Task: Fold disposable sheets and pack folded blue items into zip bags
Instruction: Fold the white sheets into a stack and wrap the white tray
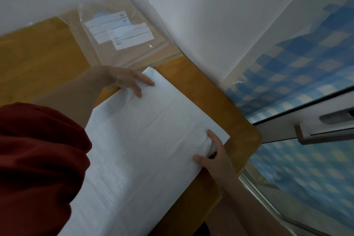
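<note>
A pale blue disposable sheet (145,140) lies folded in a long band across the wooden table (226,101). My left hand (126,80) rests on its far corner with straight fingers pressing the sheet down. My right hand (212,155) pinches the bunched right edge of the sheet between thumb and fingers. A stack of clear zip bags (118,30) with white label strips lies on the table beyond the sheet, against the wall.
A white wall (201,15) runs along the table's far side. The table's rounded corner (254,136) is at the right, with a blue checked cloth (306,74) and a white window frame with a handle (325,126) past it. My red sleeve (38,159) fills the lower left.
</note>
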